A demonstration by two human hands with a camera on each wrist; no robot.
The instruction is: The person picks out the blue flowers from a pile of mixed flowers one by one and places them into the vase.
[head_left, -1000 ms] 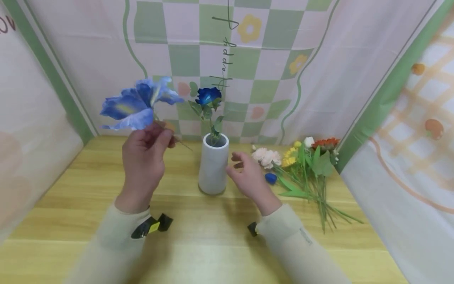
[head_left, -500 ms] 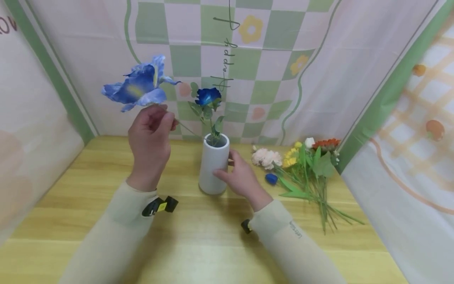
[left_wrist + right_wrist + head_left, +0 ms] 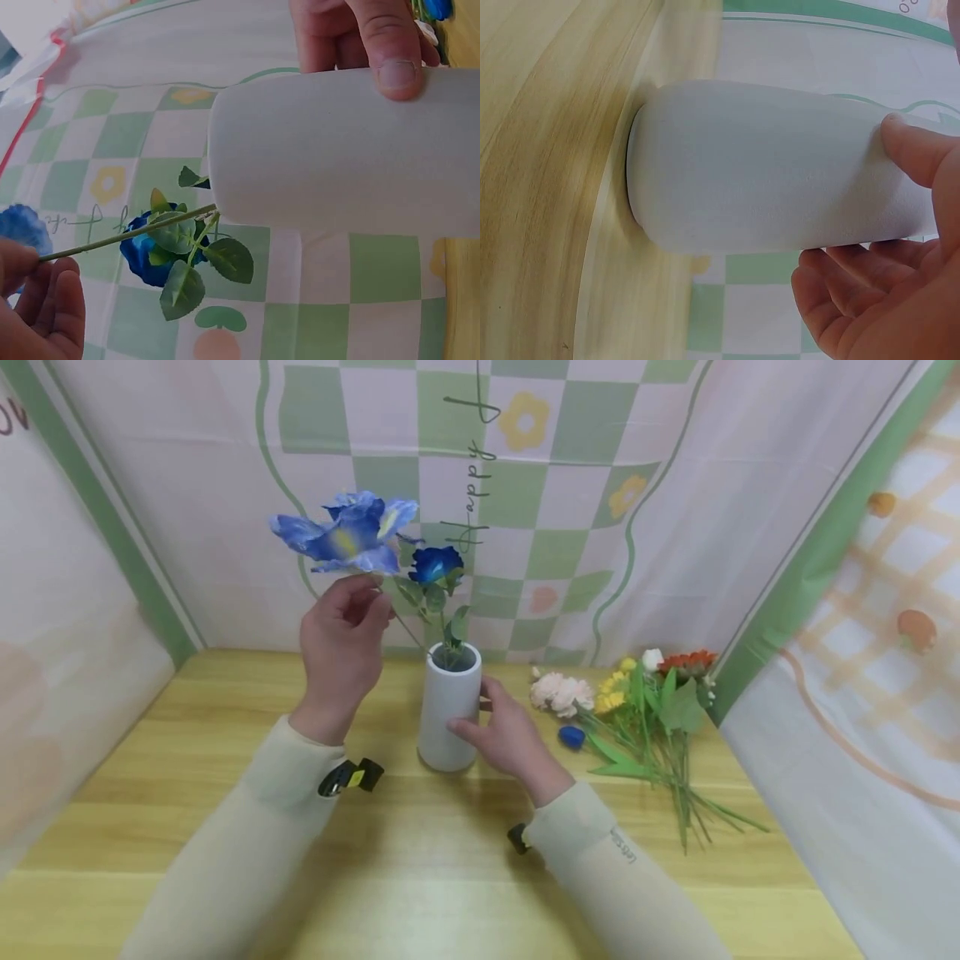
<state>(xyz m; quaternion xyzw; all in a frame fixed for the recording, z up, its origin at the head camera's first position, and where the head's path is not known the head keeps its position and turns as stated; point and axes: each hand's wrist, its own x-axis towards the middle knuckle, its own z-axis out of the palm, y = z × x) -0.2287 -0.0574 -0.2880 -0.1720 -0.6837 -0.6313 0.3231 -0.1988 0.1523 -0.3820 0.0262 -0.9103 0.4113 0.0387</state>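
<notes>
A white vase (image 3: pixel 448 718) stands upright on the wooden table with a blue rose (image 3: pixel 435 566) in it. My left hand (image 3: pixel 341 652) pinches the stem of a large light-blue iris-like flower (image 3: pixel 348 539), left of the vase and above its rim. In the left wrist view the lower end of that stem (image 3: pixel 127 236) reaches the vase mouth; how deep it goes inside is hidden. My right hand (image 3: pixel 513 739) grips the vase's right side, thumb in front and fingers behind, as the right wrist view also shows with the vase wall (image 3: pixel 765 169) between them.
Right of the vase lie pink flowers (image 3: pixel 562 693), yellow flowers (image 3: pixel 613 692), an orange-red flower (image 3: pixel 688 662) and several green stems (image 3: pixel 682 777). A small blue bud (image 3: pixel 572 737) is on the table (image 3: pixel 420 893) near them. A patterned cloth (image 3: pixel 570 510) hangs behind.
My right hand has come left onto the vase and grips it. My left hand has moved up and right with the blue flower, bringing its stem end to the vase mouth.
</notes>
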